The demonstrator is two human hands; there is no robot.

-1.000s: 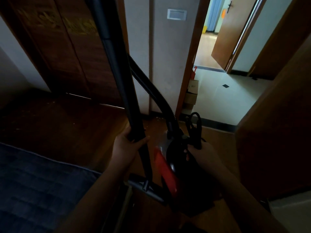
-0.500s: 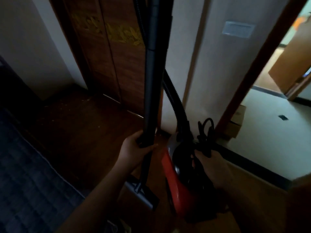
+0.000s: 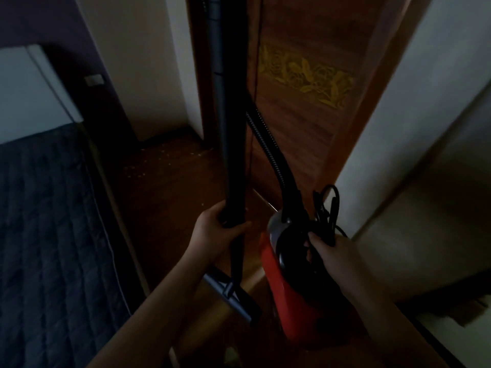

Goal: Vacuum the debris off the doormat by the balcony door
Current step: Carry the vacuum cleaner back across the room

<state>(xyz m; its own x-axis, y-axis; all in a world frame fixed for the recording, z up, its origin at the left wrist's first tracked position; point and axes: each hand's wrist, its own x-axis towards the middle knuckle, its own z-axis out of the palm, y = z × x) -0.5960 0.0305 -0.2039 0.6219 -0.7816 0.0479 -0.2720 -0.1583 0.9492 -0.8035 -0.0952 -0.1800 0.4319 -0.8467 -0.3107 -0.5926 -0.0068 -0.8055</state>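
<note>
At the middle of the dim room, a black vacuum wand point(image 3: 231, 144) is standing nearly upright, running from the top edge of the view down to a grey floor nozzle point(image 3: 225, 296) that is sitting just above or on the wooden floor point(image 3: 170, 187); contact cannot be told in this light. The left hand point(image 3: 215, 232) is wrapping its fingers and thumb around the wand low on its length, gripping it. Just to the right, a red and black canister vacuum body point(image 3: 281, 282) is hanging tilted, nose end up, with a ribbed black hose point(image 3: 265, 144) curving up from its top and passing behind the wand. The right hand point(image 3: 332, 256) is curling around the dark handle on top of the canister, holding it, and a looped black power cord point(image 3: 328, 208) is bunching up above those fingers, apparently caught in the same grip.

No doormat or balcony door is showing anywhere in the view. Pale crumbs of debris point(image 3: 148, 166) are lying scattered on the floor beyond the wand, near the corner of the wall. Behind the hose, a brown wooden door point(image 3: 297, 110) with a gold floral panel point(image 3: 305, 75) is filling the upper middle. A dark quilted bed cover point(image 3: 47, 224) is spreading along the left side, with a white surface point(image 3: 29, 94) beyond it.
</note>
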